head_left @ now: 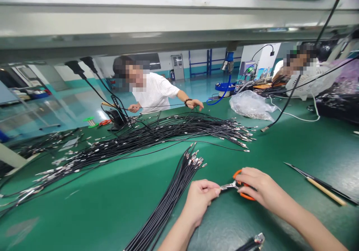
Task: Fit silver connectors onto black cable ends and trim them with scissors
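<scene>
I saw scissors (234,185) with glossy orange plastic handles and metal blades. The cables (168,198) wore matt black sheathing, shiny metal tips. The table mat (98,206) looked smooth, faintly glossy; the bag (251,105) was crinkled clear plastic.

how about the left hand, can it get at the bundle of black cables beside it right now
Probably yes. The left hand is just right of the cable bundle, only bare table between them. Its fingers pinch at the scissors held in the right hand, so they must let go first.
</scene>
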Demonstrator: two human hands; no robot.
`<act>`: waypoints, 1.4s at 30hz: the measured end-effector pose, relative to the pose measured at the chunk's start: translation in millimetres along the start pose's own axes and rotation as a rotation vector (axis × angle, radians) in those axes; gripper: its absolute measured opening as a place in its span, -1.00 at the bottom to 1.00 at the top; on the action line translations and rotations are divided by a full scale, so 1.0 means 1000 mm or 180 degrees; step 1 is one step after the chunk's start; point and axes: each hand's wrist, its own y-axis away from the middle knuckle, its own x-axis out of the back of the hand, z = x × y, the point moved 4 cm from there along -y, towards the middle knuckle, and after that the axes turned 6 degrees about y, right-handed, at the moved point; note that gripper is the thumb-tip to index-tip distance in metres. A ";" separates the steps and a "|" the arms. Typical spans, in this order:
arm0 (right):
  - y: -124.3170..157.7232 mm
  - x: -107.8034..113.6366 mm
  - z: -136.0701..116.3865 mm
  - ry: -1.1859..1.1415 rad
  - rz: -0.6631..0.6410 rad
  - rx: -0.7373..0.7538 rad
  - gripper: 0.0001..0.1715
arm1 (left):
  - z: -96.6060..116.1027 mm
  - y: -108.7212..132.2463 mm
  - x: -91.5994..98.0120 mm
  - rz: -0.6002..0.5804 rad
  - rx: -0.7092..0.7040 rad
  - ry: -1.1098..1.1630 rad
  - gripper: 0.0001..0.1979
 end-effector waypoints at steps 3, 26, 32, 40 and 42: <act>0.000 0.003 0.001 -0.0138 0.0052 -0.0102 -0.83 | -0.001 0.000 0.001 -0.0029 0.0003 0.0006 -0.70; -0.013 -0.032 -0.029 -0.3061 0.0481 -0.1269 -0.85 | 0.005 0.008 -0.010 0.0079 -0.0070 0.0056 -0.79; -0.014 -0.027 -0.035 -0.3135 0.0484 -0.1304 -0.88 | 0.008 0.009 -0.013 0.0010 -0.0224 0.0094 -0.86; -0.013 -0.032 -0.030 -0.3143 0.0508 -0.1336 -0.86 | 0.004 0.007 -0.009 -0.0138 -0.0170 0.0243 -0.83; -0.013 -0.034 -0.027 -0.3080 0.0541 -0.1341 -0.85 | 0.002 0.008 -0.009 -0.0163 -0.0054 0.0324 -0.80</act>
